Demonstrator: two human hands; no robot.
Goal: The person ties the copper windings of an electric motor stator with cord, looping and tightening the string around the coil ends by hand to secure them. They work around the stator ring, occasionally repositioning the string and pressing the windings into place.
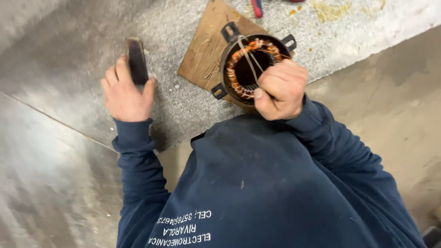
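The round dark metal motor stator housing (229, 64), with its ring of orange copper windings (239, 57), is seen standing on end on a flat square of brown fibreboard (202, 55), which lies on the grey speckled metal worktop (174, 105) close to its near edge. The housing is open at the top, and inside its dark bore the copper coils are seen running round the inner wall, bound with pale lacing. Small mounting lugs (229, 31) are carried on its outer rim, two at the far side and one at the near left. Two pale lead wires (248, 57) are drawn up across the opening from the far rim toward the right hand.

The right hand (280, 89) is held over the near right part of the housing, its fingers (287, 73) curled tightly into a fist round the pale wires. The left hand (124, 89) is laid on the worktop well to the left of the fibreboard, its fingers closed round the handle of a dark, flat-sided tool (137, 59) which stands up from the grip; its working end cannot be made out. Both arms are covered by dark blue sleeves (138, 156). A red and blue handle (257, 7) is partly seen at the far edge of the worktop.
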